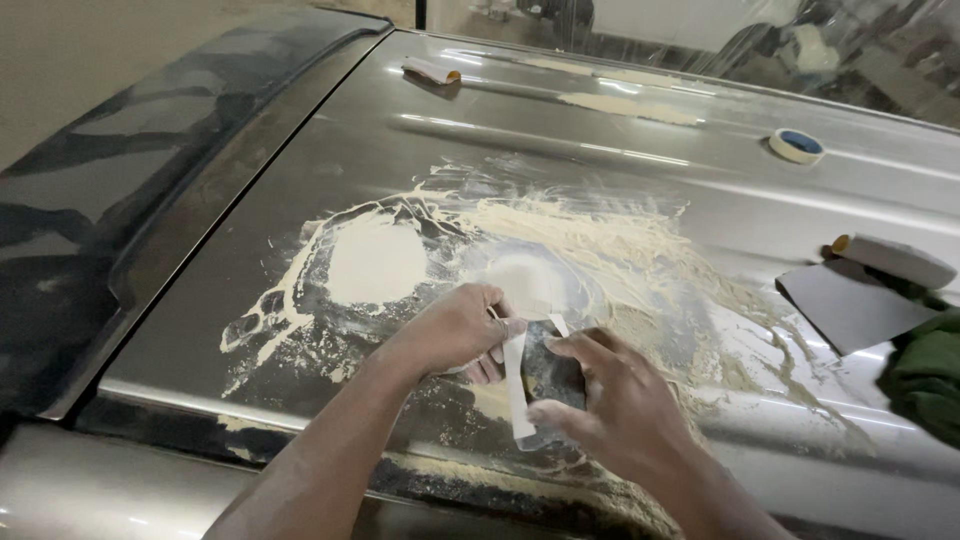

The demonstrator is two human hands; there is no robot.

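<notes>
Left hand [455, 328] and right hand [610, 400], fingers curled, pinch a folded sheet of sandpaper [535, 385] against the car panel [700, 190] near its front edge; tape roll [797, 145] lies toward the far right corner.

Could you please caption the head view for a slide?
Two hands work a filler spreader over the putty-smeared car panel.

The left hand [455, 330] and the right hand [610, 400] meet over the car panel [330, 150], with a strip of paper [517, 385] between them. A filler patch [375, 262] lies just behind the left hand. A tape roll [797, 146] lies far behind the right hand, and a sanding block [893, 260] on a sheet [845, 305] lies to its right.
</notes>
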